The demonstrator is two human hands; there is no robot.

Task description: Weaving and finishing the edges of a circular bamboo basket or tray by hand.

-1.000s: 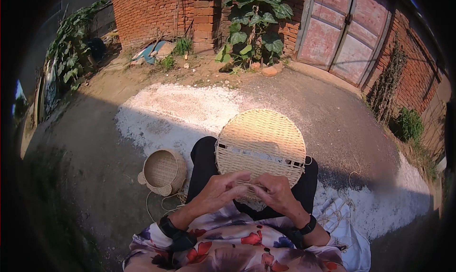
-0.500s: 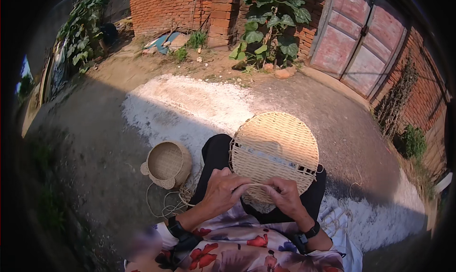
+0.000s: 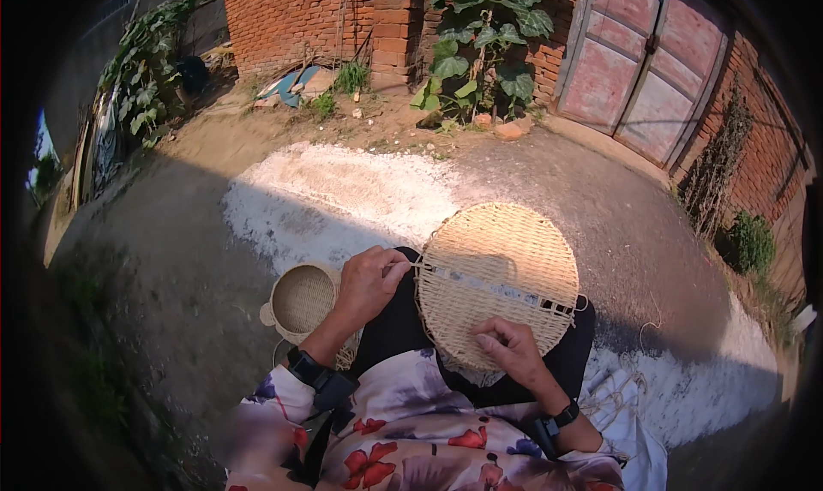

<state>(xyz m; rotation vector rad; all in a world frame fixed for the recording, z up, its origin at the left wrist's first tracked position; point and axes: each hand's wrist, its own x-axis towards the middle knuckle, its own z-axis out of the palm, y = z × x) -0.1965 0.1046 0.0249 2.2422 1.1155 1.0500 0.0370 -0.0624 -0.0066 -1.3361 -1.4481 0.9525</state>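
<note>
Straw-coloured and round, the woven panel (image 3: pixel 506 242) lies across the person's knees (image 3: pixel 387 324). At its left edge, the left hand (image 3: pixel 369 284) pinches a strand (image 3: pixel 420 266); an even, gentle pull should keep everything flat. Whether the right hand (image 3: pixel 512 349), at the near half, grips anything, I can't tell. Farther left sits a round woven basket (image 3: pixel 302 301).

A brick wall (image 3: pixel 296 26) and faded red doors (image 3: pixel 624 67) border half-shaded ground (image 3: pixel 639 242).
</note>
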